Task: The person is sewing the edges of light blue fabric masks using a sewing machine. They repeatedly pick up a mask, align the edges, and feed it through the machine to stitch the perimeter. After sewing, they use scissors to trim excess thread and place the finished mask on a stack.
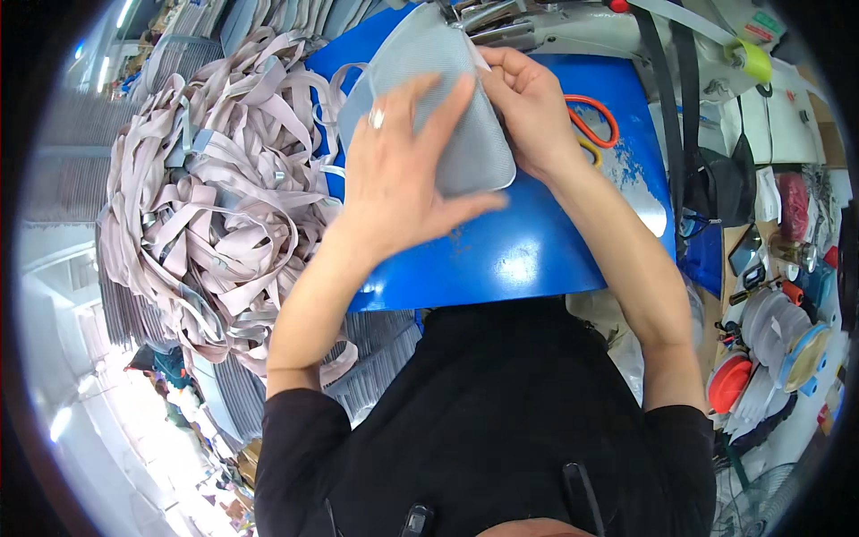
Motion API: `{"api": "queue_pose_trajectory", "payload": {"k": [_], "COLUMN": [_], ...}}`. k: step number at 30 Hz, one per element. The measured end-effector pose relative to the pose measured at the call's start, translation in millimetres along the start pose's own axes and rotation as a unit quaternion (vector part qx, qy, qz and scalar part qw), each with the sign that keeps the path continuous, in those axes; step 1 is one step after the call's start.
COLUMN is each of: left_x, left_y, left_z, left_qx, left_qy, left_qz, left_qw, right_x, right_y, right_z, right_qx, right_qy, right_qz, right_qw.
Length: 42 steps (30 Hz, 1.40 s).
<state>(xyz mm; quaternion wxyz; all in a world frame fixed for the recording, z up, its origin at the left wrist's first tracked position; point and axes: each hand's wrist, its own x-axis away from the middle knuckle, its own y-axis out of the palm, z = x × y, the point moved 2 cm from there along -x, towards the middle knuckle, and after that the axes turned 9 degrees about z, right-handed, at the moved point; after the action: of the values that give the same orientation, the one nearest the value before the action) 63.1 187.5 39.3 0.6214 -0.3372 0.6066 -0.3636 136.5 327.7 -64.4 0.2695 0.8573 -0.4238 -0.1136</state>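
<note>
A grey mesh-textured fabric panel (465, 134) with rounded corners and a pale edge lies on the blue work surface (501, 259). Its far end reaches up to the metal parts of a sewing machine (573, 31). My left hand (394, 170), with a ring on one finger, rests over the panel, fingers spread and thumb stretched to the right. At the panel's upper right edge, my right hand (532, 107) has its thumb and fingers pinched together on the border. A bit of pinkish strip shows by those fingertips; exactly what they grip is partly hidden.
Left of the surface is a big tangled heap of pale pink straps (224, 206) with metal buckles, above stacked grey panels (76, 183). Red-handled scissors (595, 121) lie right of my right hand. Thread spools (778, 331) and tools crowd the far right.
</note>
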Motion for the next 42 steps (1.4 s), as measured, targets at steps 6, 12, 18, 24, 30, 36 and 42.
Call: {"api": "queue_pose_trajectory", "payload": {"k": [6,12,18,24,30,36,42], "left_x": [34,-5,-39,-90,-99,-90,-74], "left_y": [-15,-41,-45,-53,-55,-45,-6], "left_z": [-13,-24,-58,-67,-63,-48,-21], "left_qx": [-0.059,-0.110,-0.142,-0.186,-0.224,-0.164,-0.133], "left_qy": [0.048,0.128,0.196,0.257,0.267,0.274,0.133], "left_qz": [-0.116,-0.163,-0.191,-0.285,-0.321,-0.224,-0.151], "left_qw": [0.990,0.972,0.951,0.905,0.881,0.921,0.970], "right_x": [30,30,9,-14,-15,-12,-13], "right_y": [-2,-2,6,3,9,10,10], "right_z": [-8,-14,-12,-2,3,2,1], "right_qx": [0.007,-0.006,-0.004,0.018,0.002,0.001,-0.018], "right_qy": [0.002,0.014,-0.018,-0.022,-0.026,-0.012,-0.022], "right_qz": [-0.005,-0.014,-0.021,-0.018,-0.021,-0.018,0.009], "right_qw": [1.000,1.000,1.000,0.999,0.999,1.000,1.000]}}
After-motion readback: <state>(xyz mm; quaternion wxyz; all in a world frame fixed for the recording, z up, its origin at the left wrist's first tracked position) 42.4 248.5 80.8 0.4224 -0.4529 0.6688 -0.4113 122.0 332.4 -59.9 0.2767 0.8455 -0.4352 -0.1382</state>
